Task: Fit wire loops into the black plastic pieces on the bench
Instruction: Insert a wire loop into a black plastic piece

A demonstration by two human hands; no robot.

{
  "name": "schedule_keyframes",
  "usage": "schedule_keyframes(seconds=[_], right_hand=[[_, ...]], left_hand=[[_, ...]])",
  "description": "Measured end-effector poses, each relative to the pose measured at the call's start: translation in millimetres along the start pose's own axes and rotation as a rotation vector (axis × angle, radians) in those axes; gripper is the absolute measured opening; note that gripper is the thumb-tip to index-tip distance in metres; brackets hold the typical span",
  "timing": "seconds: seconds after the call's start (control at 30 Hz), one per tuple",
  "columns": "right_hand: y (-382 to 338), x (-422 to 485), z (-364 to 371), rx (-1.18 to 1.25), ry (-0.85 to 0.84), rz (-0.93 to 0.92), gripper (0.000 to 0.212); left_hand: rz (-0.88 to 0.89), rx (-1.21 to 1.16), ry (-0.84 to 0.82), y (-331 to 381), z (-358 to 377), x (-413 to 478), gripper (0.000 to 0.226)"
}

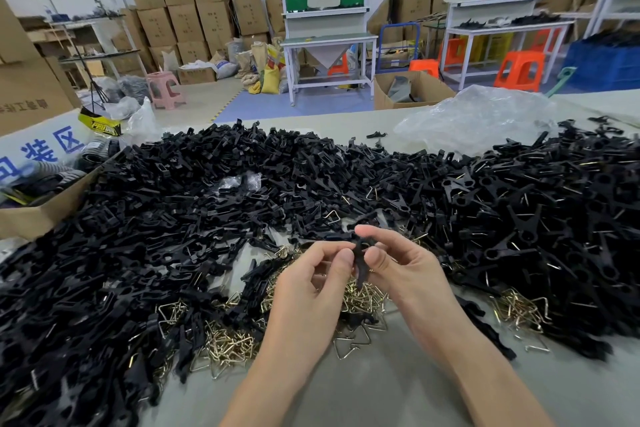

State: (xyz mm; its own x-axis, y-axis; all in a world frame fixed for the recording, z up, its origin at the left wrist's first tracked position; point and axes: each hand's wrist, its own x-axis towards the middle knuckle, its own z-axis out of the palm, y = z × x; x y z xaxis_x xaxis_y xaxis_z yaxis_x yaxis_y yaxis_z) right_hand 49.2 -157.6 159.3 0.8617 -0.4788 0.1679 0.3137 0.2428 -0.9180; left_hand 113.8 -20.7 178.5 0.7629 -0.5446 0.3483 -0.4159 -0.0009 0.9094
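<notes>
Where the grey bench (pixel 398 385) fills the lower view, most of its far half is covered by a wide heap of black plastic pieces (pixel 173 218), spread from the left edge to the right edge. Behind the heap, toward the right, a crumpled clear plastic bag (pixel 478 118) is seen lying on the bench, and at the left edge an open cardboard box (pixel 34 215) is set against the heap. Nearer the person, brass-coloured wire loops (pixel 228 340) are scattered in tangled clusters along the near fringe of the heap, some on bare bench and some mixed among the black pieces. Above these loops the left hand (pixel 311 288) and the right hand (pixel 405 274) are held close together, raised off the bench. One black piece (pixel 362 260) is pinched between them: it is gripped by the thumb and forefinger of the left hand on one side and by the thumb and curled fingers of the right hand on the other. Whether a loop sits in it cannot be told.
</notes>
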Motion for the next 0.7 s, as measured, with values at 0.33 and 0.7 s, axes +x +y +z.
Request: schedule_keyframes(seconds=[0.33, 0.7], right_hand=[[0.1, 4.5, -3.5, 0.114, 0.149, -0.001, 0.031], [4.9, 6.9, -8.3, 0.125, 0.229, -0.022, 0.027]], left_hand=[[0.056, 0.92, -0.076, -23.9, -19.3, 2.7, 0.04], [0.047, 0.989, -0.149, -23.5, -20.8, 7.3, 0.02]])
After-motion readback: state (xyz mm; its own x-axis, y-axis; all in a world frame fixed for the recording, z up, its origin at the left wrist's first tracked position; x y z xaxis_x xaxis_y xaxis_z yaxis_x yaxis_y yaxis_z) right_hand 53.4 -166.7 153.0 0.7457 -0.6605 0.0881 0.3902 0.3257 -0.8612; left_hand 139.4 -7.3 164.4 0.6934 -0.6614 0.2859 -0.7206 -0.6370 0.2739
